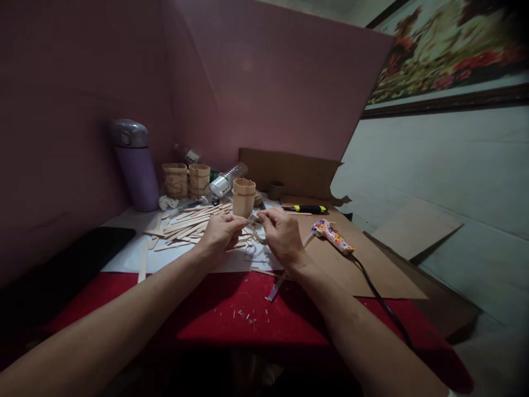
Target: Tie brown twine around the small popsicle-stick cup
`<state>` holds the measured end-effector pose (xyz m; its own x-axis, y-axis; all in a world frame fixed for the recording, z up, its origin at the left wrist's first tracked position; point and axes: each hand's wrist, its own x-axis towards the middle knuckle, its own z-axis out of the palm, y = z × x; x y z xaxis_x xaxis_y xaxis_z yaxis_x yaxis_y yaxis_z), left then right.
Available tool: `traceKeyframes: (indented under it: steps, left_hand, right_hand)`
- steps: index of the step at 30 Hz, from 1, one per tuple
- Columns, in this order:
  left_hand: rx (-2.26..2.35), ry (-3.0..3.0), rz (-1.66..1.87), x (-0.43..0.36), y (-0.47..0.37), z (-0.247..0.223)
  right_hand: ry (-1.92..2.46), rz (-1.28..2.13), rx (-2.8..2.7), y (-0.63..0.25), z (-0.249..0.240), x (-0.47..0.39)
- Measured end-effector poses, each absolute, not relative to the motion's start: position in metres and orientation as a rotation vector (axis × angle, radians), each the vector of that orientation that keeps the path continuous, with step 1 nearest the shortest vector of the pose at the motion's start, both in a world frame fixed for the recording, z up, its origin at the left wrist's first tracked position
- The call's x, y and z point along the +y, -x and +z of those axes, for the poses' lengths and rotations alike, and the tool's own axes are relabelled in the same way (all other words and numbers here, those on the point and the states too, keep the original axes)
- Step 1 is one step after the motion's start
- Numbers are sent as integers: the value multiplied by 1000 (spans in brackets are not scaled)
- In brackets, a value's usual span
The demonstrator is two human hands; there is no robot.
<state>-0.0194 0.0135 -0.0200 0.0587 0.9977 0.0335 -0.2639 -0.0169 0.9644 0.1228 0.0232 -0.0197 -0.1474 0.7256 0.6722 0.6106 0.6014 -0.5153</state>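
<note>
My left hand [223, 234] is closed in a pinch, thumb and forefinger pressed together just in front of a cup made of upright wooden sticks [243, 198]. Facing it, my right hand [281, 231] is also pinched, its fingertips a short way from the left ones. Whatever lies between the fingertips is too small to make out. A thin tan loop [259, 232] shows just beside my right fingers; its hold is unclear. Loose craft sticks [185, 226] lie in a heap on white paper beyond my left hand.
A floral glue gun [334, 237] with a black cord lies on cardboard [372, 275] at right, near a yellow-black utility knife [308, 209]. Behind stand two more stick cups [199, 182], a clear plastic bottle [227, 179] and a purple flask [137, 171]. Scraps dot the red cloth [215, 309].
</note>
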Motion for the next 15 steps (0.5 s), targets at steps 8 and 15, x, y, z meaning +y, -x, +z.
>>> traceKeyframes:
  steps: [8, 15]
  left_hand:
    - [970, -1188, 1309, 12, 20, -21]
    - [1250, -1628, 1365, 19, 23, -29]
  right_hand:
    - [1128, 508, -1804, -118, -28, 27]
    - [1201, 373, -1866, -119, -24, 24]
